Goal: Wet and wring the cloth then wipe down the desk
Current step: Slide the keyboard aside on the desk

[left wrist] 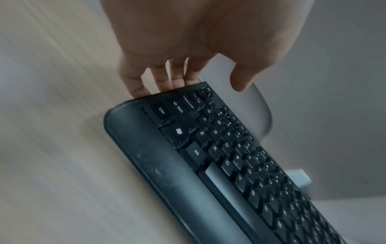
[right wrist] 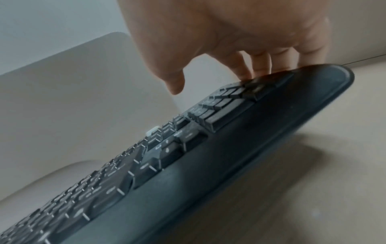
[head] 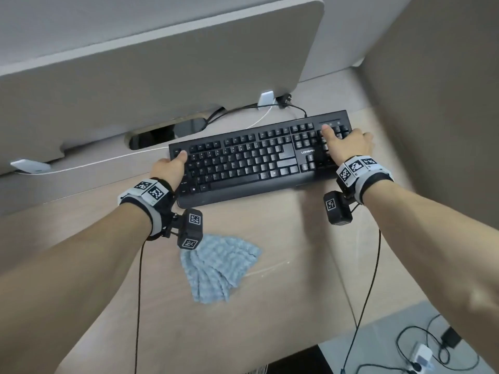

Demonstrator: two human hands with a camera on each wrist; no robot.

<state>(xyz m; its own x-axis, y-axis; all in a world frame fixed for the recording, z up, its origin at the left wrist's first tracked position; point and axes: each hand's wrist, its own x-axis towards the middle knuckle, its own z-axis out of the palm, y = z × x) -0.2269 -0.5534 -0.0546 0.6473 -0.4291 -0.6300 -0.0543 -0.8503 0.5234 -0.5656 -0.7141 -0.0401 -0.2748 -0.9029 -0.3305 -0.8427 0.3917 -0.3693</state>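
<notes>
Gripping the black plastic keyboard [head: 259, 157] by its ends, left hand [head: 168, 168] and right hand [head: 348, 144] pinching, likely clearing the beige desk [head: 297, 252]; crumpled blue cloth [head: 218, 268] lies near its front edge.

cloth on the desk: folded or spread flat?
Folded, loosely. The blue cloth lies bunched in fanned, overlapping layers on the desk, near the keyboard's front edge, with neither hand on it.

You wore grey-and-black wristbands [head: 147, 197] with checkered tags, a black tagged camera [head: 189, 228] at each band's 6 o'clock, black cables [head: 139, 292] trailing; forearms bare.
</notes>
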